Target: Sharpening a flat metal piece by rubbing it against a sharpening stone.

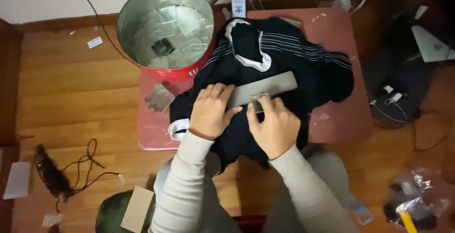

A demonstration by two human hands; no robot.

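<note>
Left hand point(211, 111) spread flat on grey strip point(262, 89), right hand point(273, 125) seemingly pinching its edge, dark garment point(313, 72) beneath

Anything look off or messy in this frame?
Mostly clutter. The dark garment lies crumpled on the red table, its hem hanging over the near edge. Both hands, left hand and right hand, press a grey strip onto it. Paper scraps and a loose cable litter the floor. No visible damage.
</note>
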